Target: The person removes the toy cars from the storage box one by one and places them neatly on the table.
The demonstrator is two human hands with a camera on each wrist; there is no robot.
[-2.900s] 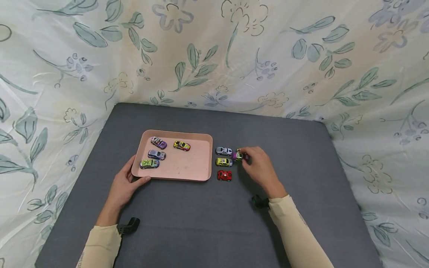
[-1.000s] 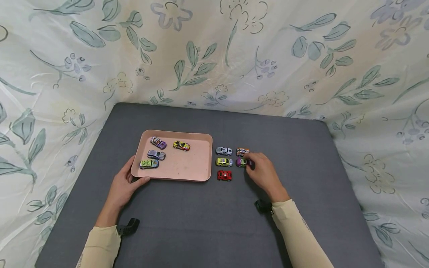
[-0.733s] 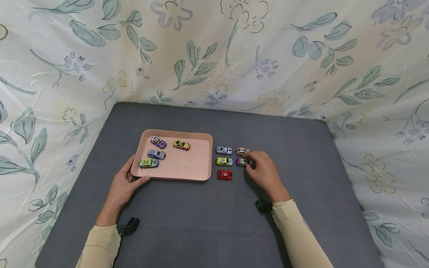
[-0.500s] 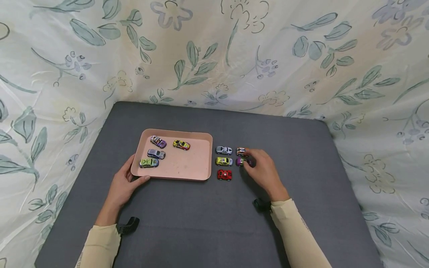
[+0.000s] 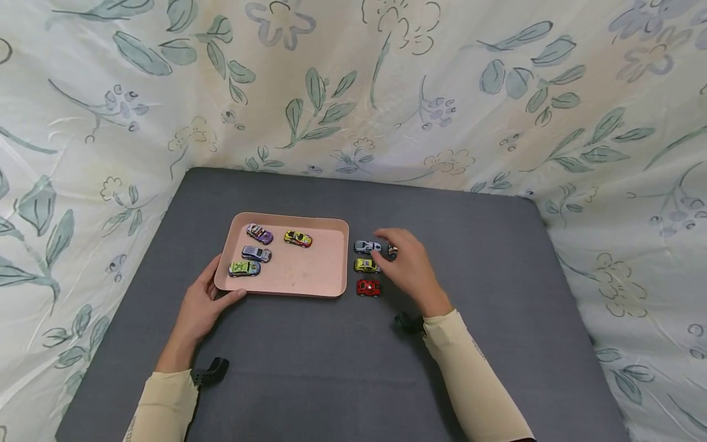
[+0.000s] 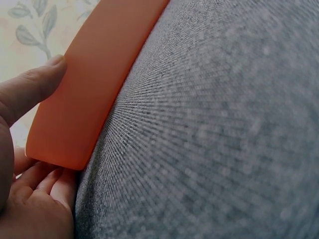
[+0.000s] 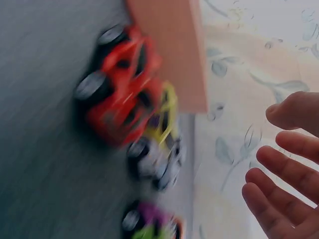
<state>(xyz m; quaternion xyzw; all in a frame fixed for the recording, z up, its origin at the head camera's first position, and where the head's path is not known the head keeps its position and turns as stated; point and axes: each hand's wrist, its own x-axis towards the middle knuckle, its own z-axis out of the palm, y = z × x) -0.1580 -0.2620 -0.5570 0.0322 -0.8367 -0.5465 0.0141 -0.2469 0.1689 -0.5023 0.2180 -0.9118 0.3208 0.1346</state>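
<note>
My left hand point(image 5: 201, 307) holds the near left corner of the pink tray point(image 5: 301, 285), thumb against the near wall, fingers at the left side. Right of the tray, my right hand point(image 5: 410, 265) hovers over small toy cars with fingers spread and nothing between them. Below it lie a silver car point(image 5: 364, 247), a yellow car point(image 5: 364, 266) and a red car point(image 5: 368, 288) in a column. An orange-and-white car point(image 5: 392, 251) is mostly hidden behind the hand. The purple-and-green car point(image 7: 149, 224) shows in the right wrist view but is covered in the head view.
Inside the tray sit a purple-and-white car point(image 5: 259, 233), a yellow-and-red car point(image 5: 298, 239), a grey-blue car point(image 5: 256, 253) and a green car point(image 5: 244, 268). The grey cloth-covered table point(image 5: 309, 399) ends at a floral curtain point(image 5: 331, 80).
My right hand first slid the purple-and-green car nearer, below the orange-and-white one. It then touched both, let go and moved left over the other cars. My left hand stays on the tray.
</note>
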